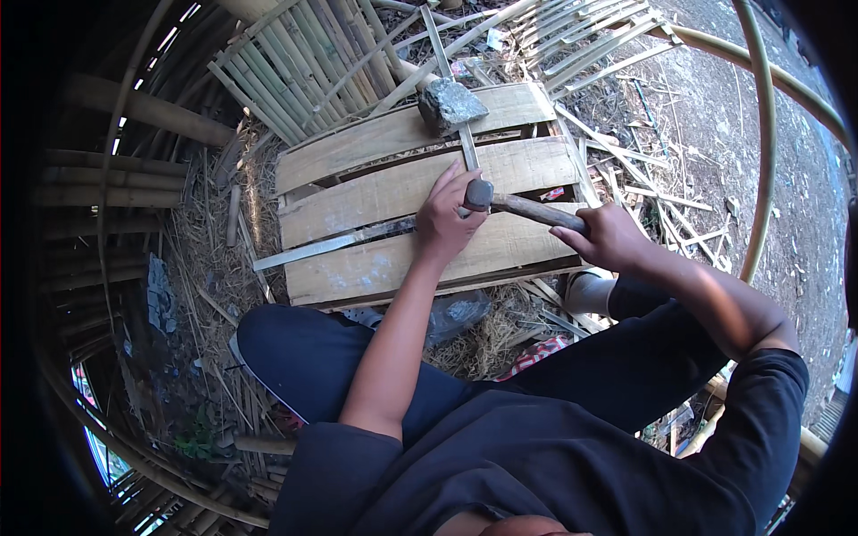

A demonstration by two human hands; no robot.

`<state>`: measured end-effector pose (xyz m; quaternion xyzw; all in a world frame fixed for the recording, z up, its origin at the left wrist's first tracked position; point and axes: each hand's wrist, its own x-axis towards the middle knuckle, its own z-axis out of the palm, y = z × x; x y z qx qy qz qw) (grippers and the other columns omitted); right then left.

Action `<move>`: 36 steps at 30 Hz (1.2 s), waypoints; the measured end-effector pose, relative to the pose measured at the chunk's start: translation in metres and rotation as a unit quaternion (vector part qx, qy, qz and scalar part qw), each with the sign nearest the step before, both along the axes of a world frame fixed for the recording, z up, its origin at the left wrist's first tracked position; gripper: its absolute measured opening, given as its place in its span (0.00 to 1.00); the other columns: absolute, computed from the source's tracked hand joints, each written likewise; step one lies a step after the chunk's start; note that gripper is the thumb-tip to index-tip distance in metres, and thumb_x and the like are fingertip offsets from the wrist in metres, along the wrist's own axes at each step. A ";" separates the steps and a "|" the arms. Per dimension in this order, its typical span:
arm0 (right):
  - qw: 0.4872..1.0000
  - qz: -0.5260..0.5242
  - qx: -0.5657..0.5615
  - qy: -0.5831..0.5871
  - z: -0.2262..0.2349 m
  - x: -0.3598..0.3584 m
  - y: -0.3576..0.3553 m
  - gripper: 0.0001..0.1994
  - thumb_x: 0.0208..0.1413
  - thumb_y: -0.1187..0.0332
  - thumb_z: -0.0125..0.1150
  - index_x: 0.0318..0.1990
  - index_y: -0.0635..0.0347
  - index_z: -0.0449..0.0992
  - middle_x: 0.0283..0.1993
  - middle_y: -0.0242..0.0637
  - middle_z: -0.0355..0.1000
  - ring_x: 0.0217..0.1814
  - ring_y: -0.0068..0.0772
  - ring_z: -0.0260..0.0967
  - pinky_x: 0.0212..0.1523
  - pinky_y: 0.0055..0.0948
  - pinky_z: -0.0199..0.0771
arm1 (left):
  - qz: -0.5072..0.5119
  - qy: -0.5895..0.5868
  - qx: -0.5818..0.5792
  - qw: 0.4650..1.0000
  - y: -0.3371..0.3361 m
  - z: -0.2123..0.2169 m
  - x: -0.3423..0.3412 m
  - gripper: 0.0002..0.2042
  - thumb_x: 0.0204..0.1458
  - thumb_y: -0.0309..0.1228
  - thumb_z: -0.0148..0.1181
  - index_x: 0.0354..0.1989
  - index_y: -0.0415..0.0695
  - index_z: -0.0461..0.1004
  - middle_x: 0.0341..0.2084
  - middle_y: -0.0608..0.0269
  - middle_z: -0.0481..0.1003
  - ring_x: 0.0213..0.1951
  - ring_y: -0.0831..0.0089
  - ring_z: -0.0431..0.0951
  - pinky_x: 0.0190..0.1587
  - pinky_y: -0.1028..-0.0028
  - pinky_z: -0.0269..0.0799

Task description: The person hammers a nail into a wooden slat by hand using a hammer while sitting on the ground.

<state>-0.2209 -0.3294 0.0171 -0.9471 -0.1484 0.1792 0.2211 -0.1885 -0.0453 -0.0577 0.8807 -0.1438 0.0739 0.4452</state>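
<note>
Head view: person's R hand [612,237] is clenched round a hammer [539,213], its head right by the L hand [447,219], above the slatted wood surface [357,207]. L fingers bent near a pale strip [467,150]; can't tell if gripping. Grey rock [453,105] sits over strip, far side.

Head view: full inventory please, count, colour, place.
Slatted bench: 1, tan, centre
Hammer: 1, brown and grey, over bench
Stone: 1, grey, atop bench
Narrow strip: 1, pale, under stone
Flat strip: 1, pale grey, bench's left
Bamboo panel: 1, greenish tan, upper left
Bamboo slats: many, tan, upper right
Curved poles: 2+, tan, right
Rails: several, brown, left
Straw: uncounted, tan, around bench
Shirt: 1, dark, bottom
Trousers: 1 pair, dark, below bench
Shoe: 1, whitish, bench's right
Left hand: 1, bare, at narrow strip
Right hand: 1, bare, gripping hammer
</note>
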 end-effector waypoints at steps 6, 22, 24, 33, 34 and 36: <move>0.998 -0.005 0.070 0.000 0.006 -0.003 -0.001 0.29 0.62 0.42 0.61 0.26 0.64 0.78 0.16 0.49 0.70 0.22 0.56 0.73 0.30 0.51 0.74 | 0.007 0.063 -0.008 0.998 0.004 -0.013 -0.001 0.31 0.44 0.25 0.73 0.62 0.46 0.76 0.64 0.57 0.73 0.52 0.71 0.82 0.53 0.73 0.78; 0.997 -0.008 0.070 -0.011 -0.003 -0.001 -0.008 0.29 0.62 0.43 0.60 0.23 0.64 0.76 0.18 0.52 0.70 0.23 0.58 0.73 0.30 0.51 0.73 | 0.018 0.039 0.015 0.999 0.002 -0.009 0.001 0.24 0.47 0.27 0.72 0.57 0.50 0.80 0.66 0.53 0.70 0.53 0.67 0.83 0.50 0.70 0.80; 0.995 -0.008 0.095 -0.026 -0.004 -0.004 -0.010 0.30 0.63 0.42 0.60 0.24 0.64 0.76 0.18 0.52 0.71 0.23 0.57 0.74 0.30 0.51 0.74 | 0.008 0.021 -0.037 0.999 -0.001 -0.007 0.000 0.08 0.45 0.25 0.72 0.34 0.43 0.80 0.58 0.58 0.78 0.64 0.56 0.73 0.61 0.64 0.73; 0.993 -0.012 0.112 -0.039 -0.009 -0.004 -0.007 0.27 0.63 0.48 0.62 0.23 0.65 0.75 0.13 0.49 0.65 0.16 0.55 0.66 0.25 0.47 0.70 | -0.013 -0.041 0.032 0.999 0.006 -0.016 0.002 0.16 0.47 0.30 0.72 0.46 0.46 0.83 0.63 0.50 0.73 0.66 0.58 0.72 0.61 0.66 0.73; 0.992 -0.007 0.111 -0.053 -0.011 -0.005 -0.008 0.27 0.63 0.48 0.62 0.23 0.65 0.75 0.13 0.49 0.65 0.16 0.55 0.66 0.25 0.47 0.70 | -0.011 -0.039 0.030 0.999 0.008 -0.019 0.003 0.16 0.47 0.30 0.72 0.46 0.46 0.83 0.63 0.50 0.73 0.66 0.58 0.72 0.61 0.66 0.73; 0.998 -0.004 0.055 -0.016 -0.010 0.002 -0.006 0.28 0.63 0.45 0.61 0.24 0.65 0.76 0.16 0.50 0.68 0.21 0.56 0.70 0.29 0.50 0.72 | -0.042 -0.071 0.080 0.993 0.011 -0.018 0.008 0.18 0.47 0.30 0.72 0.49 0.47 0.83 0.63 0.52 0.73 0.65 0.59 0.73 0.59 0.66 0.74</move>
